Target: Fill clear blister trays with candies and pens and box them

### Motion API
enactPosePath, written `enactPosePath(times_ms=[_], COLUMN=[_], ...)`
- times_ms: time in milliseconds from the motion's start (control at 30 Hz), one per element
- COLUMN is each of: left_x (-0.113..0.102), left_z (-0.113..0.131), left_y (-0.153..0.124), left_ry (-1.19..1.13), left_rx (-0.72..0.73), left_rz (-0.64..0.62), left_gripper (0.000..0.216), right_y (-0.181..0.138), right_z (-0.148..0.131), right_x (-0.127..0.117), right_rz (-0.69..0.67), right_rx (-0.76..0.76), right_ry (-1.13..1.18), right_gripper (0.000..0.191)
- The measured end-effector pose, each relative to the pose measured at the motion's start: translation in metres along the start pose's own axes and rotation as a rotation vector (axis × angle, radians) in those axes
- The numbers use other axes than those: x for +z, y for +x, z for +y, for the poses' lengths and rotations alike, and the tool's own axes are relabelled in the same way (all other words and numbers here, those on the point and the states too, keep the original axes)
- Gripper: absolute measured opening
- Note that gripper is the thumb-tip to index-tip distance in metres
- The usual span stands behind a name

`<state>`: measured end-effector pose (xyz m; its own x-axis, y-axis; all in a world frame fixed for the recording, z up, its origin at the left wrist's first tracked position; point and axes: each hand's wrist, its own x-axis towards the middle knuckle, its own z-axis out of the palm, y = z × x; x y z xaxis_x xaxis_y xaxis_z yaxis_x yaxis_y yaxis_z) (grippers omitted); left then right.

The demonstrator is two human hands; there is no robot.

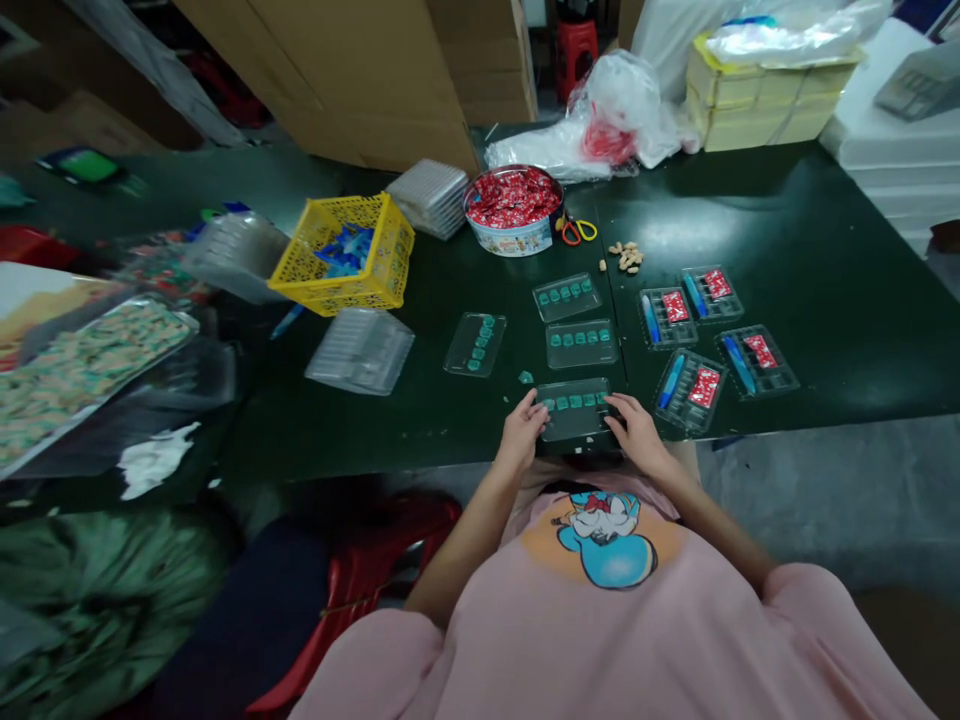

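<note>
A clear plastic tray (576,415) with a row of small teal pieces lies at the table's near edge, between my two hands. My left hand (523,428) rests on its left end, fingers curled over the teal pieces. My right hand (637,428) grips its right end with bent fingers. A single loose teal piece (526,377) lies just beyond my left hand. Three more clear trays (582,344) with teal pieces lie farther out on the dark green table (825,260).
Several trays holding red packets and blue pens (688,388) sit to the right. Farther back stand a yellow basket (345,255), a tin of red packets (514,210), scissors (577,230), peanuts (627,256) and stacks of empty clear trays (360,350). Cardboard boxes rise behind.
</note>
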<state>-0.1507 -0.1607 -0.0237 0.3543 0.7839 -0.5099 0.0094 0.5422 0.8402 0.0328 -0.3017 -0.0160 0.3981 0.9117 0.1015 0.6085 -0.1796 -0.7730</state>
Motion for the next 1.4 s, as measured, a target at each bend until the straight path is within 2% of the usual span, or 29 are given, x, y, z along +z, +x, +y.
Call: enactPosePath(times_ms=[133,200,267,367,467,600,733,867,1000,1133,1233,1400], left_x=[0.007,0.011,0.015,0.024,0.035,0.05,0.056,0.052,0.041,0.026,0.021,0.026], left_z=[0.009,0.014,0.018,0.027,0.037,0.044,0.044,0.038,0.031,0.032,0.033,0.033], left_y=[-0.008,-0.014,-0.021,-0.03,-0.035,-0.034,-0.029,-0.024,-0.009,0.01,0.016,0.012], left_ry=[-0.116,-0.147,-0.161,-0.166,-0.145,-0.098,-0.075,-0.073,-0.054,-0.016,0.036,0.256], left_rx=[-0.015,-0.003,0.002,0.018,0.065,0.139,0.102,0.015,-0.02,-0.077,-0.003,0.24], left_rz=[-0.011,-0.027,-0.063,-0.131,-0.196,-0.236,-0.279,-0.302,-0.31,-0.274,-0.179,-0.075], left_gripper=[0.064,0.064,0.067,0.068,0.063,0.045,0.034,0.027,0.035,0.036,0.037,0.038], right_y=[-0.006,-0.006,-0.004,-0.002,-0.004,-0.01,-0.017,-0.025,-0.026,-0.015,-0.003,0.013], right_z=[-0.013,-0.023,-0.03,-0.032,-0.028,-0.028,-0.027,-0.022,-0.013,-0.007,-0.008,-0.012], right_x=[0.003,0.002,-0.001,-0.01,-0.024,-0.045,-0.052,-0.043,-0.026,-0.01,0.001,0.01], right_rz=[0.018,-0.047,-0.106,-0.072,-0.024,-0.011,-0.007,-0.02,-0.023,-0.095,-0.172,-0.25], right_rx=[-0.157,-0.288,-0.37,-0.401,-0.426,-0.441,-0.504,-0.519,-0.531,-0.46,-0.376,-0.328], right_ry=[-0.141,-0.245,-0.314,-0.345,-0.349,-0.364,-0.373,-0.375,-0.388,-0.443,-0.495,-0.519], right_gripper=[0.043,0.055,0.052,0.038,0.036,0.035,0.033,0.033,0.031,0.029,0.029,0.025])
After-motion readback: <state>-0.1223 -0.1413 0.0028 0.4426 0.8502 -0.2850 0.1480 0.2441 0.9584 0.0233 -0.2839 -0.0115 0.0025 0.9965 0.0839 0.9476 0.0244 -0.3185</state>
